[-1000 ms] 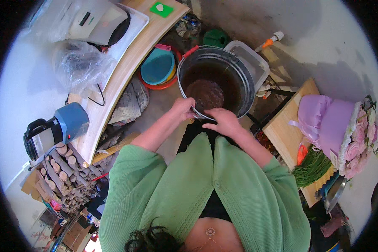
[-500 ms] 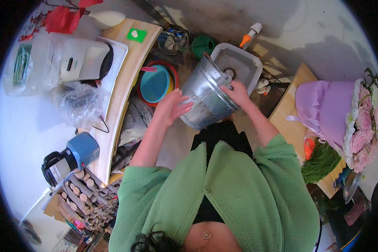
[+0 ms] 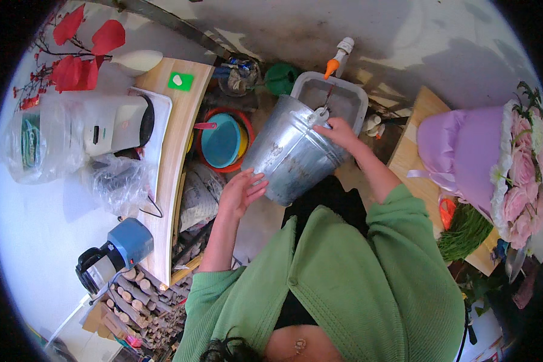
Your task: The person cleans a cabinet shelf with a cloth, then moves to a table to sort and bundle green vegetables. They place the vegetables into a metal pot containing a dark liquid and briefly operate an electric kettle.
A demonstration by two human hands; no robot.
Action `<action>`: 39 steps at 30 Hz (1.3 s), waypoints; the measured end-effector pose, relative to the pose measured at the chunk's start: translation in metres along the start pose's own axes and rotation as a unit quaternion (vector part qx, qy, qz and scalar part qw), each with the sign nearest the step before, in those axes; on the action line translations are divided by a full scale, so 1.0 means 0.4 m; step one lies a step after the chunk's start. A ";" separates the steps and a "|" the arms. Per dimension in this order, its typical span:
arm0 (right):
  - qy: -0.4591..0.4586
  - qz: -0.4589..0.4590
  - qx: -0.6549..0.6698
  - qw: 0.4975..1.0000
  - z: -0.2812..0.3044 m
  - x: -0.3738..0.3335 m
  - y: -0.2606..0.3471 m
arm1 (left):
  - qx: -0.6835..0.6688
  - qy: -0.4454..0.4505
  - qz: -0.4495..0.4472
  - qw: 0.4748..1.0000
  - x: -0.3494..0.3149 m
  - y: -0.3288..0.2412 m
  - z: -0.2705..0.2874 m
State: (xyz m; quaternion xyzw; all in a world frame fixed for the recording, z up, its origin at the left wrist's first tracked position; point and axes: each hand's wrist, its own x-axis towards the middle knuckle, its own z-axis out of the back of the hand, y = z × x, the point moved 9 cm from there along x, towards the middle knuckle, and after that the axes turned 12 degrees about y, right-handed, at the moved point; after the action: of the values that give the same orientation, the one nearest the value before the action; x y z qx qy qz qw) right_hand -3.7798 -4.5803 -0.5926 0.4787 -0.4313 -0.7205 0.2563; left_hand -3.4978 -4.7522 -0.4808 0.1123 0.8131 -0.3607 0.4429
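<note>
A galvanized metal bucket (image 3: 289, 154) with a dented, stained side is held tilted in front of me. Its mouth end points away toward a grey plastic basin (image 3: 363, 99), and its base lies nearer me on the left. My right hand (image 3: 339, 134) grips the bucket's upper edge beside the handle lug. A thin rusty handle (image 3: 330, 94) rises from there over the basin. At the bucket's lower left, my left hand (image 3: 241, 192) has its fingers spread against or just beside the wall; contact is unclear. The bucket's inside is hidden.
Above the basin, a white tap with an orange handle (image 3: 332, 67) sticks out from the wall. Nested coloured basins (image 3: 221, 140) stand left of the bucket. A wooden table (image 3: 184, 114) runs along the left; another wooden top (image 3: 413, 136) bears a flower bouquet (image 3: 464, 139).
The bucket has come a little closer, and its handle now stands out over the basin. My left hand has moved down toward the bucket's base. The whole view has shifted slightly.
</note>
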 end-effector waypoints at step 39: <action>-0.156 -0.062 -0.397 0.902 -0.624 -0.444 0.301 | 0.069 0.053 0.159 0.983 0.161 0.077 0.276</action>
State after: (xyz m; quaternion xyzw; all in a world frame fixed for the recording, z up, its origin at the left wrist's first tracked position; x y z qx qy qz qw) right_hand -3.4849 -4.5952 -0.4473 0.2450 -0.1127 -0.9119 0.3094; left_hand -3.4492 -4.8146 -0.5857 0.2894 0.7803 -0.3339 0.4426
